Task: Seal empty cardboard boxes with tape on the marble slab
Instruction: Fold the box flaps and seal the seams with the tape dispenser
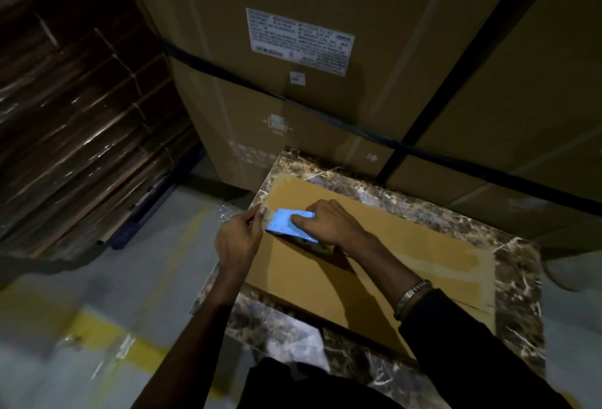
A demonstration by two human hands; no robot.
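**A:** so where's the box (384,265) at?

**B:** lying flat on the marble tabletop (518,284), long side running from the near right up to the far left. It takes up most of the slab.

**A:** and the hands?

**B:** right hand (329,223) is curled round a light blue tape dispenser (286,224), which is sitting on the box's left end. Left hand (239,239) is at that same end, right at the box edge. Thumb and fingers are pressed together, looks like they're pinching the tape end, but it's dim and I can't tell for sure what's between them. There's a bracelet (412,298) on the right wrist.

**A:** anything around it?

**B:** big strapped cartons (325,89) stacked right behind the slab, one with a white label (299,40). Wrapped stacks of flat cardboard (84,135) off to the left, and a yellow line (107,333) on the floor.
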